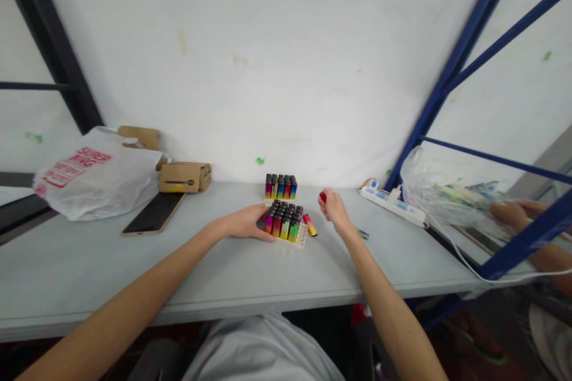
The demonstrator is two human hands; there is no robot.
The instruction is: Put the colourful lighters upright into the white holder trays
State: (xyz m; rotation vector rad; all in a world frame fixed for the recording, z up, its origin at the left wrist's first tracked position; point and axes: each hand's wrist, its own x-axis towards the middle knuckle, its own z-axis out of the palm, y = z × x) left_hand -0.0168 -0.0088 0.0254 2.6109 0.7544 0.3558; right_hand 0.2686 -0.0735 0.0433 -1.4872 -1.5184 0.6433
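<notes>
My left hand (248,221) is wrapped round the left end of the near tray of lighters, thumb along its front side. Several multicoloured lighters (283,227) with black tops stand upright in this tray, while the white slotted tray (301,237) shows bare slots at its right end. Beside that end, a red-and-yellow lighter (310,225) lies on the table. To the right of it, my right hand (333,207) is closed on a red lighter (322,196), mostly hidden by the fingers. A second tray of lighters (280,187) stands behind, near the wall.
A phone (154,214), a cardboard box (185,178) and a white plastic bag (98,172) sit left. A small metallic item (363,234) lies past my right wrist. Farther right are a power strip (393,205), a blue frame (440,95) and another person's hands (512,214).
</notes>
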